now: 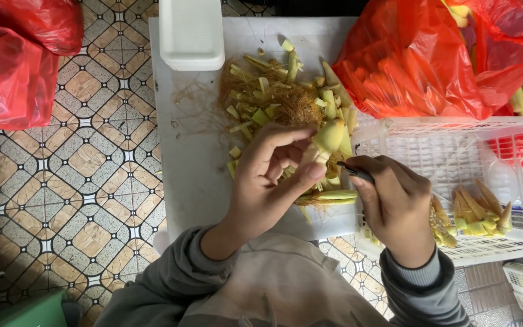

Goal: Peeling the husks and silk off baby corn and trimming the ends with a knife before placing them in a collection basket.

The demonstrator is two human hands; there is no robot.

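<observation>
Left hand (273, 175) is clamping a baby corn ear (327, 138), tip pointing away; right hand (394, 203), just right, is gripping a small knife (356, 172).

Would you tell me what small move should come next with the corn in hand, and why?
Probably draw the knife along the baby corn to slit its husk. The left hand holds the ear, still wrapped in pale husk, above the board, and the right hand has the blade beside it.
</observation>
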